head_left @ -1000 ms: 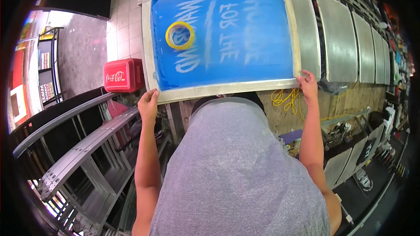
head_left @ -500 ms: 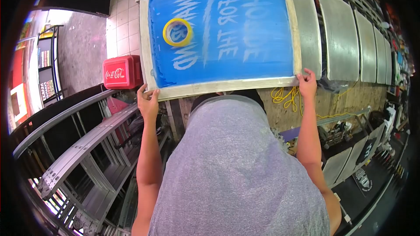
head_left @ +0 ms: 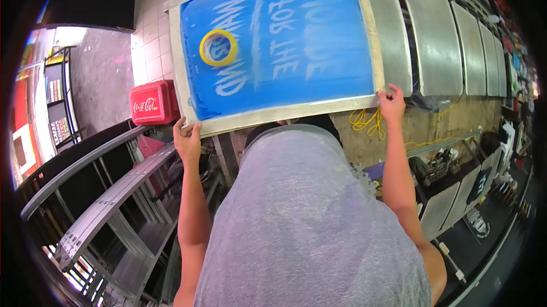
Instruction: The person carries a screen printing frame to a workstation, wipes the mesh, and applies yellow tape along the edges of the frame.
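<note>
Wooden-framed blue mesh screen [head_left: 279, 48] gripped at near corners by left hand [head_left: 188, 139] and right hand [head_left: 392, 104]; yellow tape roll [head_left: 230, 52] borne on mesh.

The person's left hand [head_left: 188, 136] pinches the near left corner of a wooden frame [head_left: 285, 112] between thumb and fingers, and the right hand [head_left: 392, 102] grips its near right corner. Inside the frame, a blue screen [head_left: 342, 39] carries pale lettering, with "FOR THE" legible. A roll of yellow tape [head_left: 218, 48] lies on the screen, toward its left side, over some of the letters. Grey flat boards [head_left: 436, 39] stand in a row to the right. A red Coca-Cola box [head_left: 154, 103] sits just beyond the left hand, near a metal ladder [head_left: 108, 199]. Yellow cord [head_left: 367, 125] lies looped near the right hand.
</note>
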### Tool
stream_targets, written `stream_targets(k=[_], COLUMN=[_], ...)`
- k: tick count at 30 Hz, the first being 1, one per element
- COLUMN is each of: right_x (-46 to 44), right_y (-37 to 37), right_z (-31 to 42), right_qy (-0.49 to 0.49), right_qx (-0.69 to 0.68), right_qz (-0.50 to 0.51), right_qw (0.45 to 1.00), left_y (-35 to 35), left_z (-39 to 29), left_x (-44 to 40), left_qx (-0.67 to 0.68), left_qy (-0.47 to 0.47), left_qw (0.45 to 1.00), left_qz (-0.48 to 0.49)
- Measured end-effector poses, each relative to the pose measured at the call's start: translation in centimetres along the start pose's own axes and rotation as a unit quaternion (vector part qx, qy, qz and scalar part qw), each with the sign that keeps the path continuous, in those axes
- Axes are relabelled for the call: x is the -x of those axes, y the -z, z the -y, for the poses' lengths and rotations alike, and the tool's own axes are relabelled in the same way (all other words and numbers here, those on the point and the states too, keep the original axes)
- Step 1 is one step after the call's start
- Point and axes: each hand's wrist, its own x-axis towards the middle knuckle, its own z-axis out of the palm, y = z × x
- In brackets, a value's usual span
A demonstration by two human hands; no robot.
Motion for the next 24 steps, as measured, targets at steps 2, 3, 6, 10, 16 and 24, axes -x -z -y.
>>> stream_targets(k=[2,3,6,10,16,24], right_x=[0.3,0.2,0.0,0.0,0.0,0.7], right_y=[0.2,0.2,0.0,0.0,-0.5,0.9], right_z=[0.6,0.4,-0.3,0.0,0.0,0.0], right_qy=[0.003,0.0,0.015,0.013,0.032,0.092], right_qx=[-0.012,-0.009,-0.023,-0.027,-0.004,0.118], right_qz=[-0.001,-0.007,-0.008,-0.006,-0.02,-0.034], right_qw=[1.0,1.0,1.0,1.0,0.999,0.988], left_y=[-0.1,0.0,-0.1,-0.1,0.0,0.0], left_z=[0.0,0.1,0.9,1.1,1.3,1.4], left_x=[0.1,0.0,-0.2,-0.3,-0.4,-0.4], left_qx=[0.005,0.006,0.016,0.048,0.042,0.052], left_qy=[-0.003,-0.003,-0.006,0.004,0.026,0.025], left_qw=[1.0,1.0,1.0,0.999,0.999,0.998], left_qz=[0.002,-0.001,0.003,0.011,0.021,0.024])
